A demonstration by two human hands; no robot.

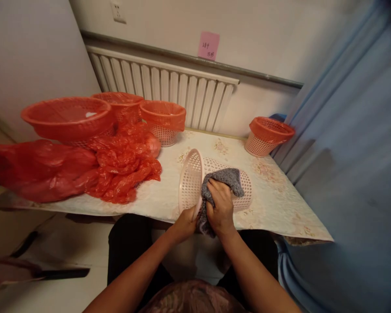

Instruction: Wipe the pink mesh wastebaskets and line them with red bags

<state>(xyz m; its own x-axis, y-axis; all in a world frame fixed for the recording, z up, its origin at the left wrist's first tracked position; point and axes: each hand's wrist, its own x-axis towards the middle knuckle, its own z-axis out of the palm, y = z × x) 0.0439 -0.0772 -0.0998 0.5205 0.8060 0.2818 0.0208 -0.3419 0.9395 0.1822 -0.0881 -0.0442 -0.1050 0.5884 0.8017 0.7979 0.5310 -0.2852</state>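
Note:
A pale pink plastic wastebasket (191,178) with a lattice wall lies on its side on the table, its mouth facing left. My left hand (184,225) grips the near part of its rim. In my right hand (220,206) is a grey cloth (226,177), bunched and pressed against the basket's outer side just behind the rim. One end of the cloth hangs down between my two hands. My right fingers are curled into the cloth, and part of the basket's wall is hidden under it.
Left of the basket lies a heap of red plastic bags (124,161). Several red-lined baskets (163,117) stand behind it. Another lined basket (263,139) stands at the back right, near a blue curtain (352,130). A radiator (169,82) runs behind the flowered tablecloth (280,195).

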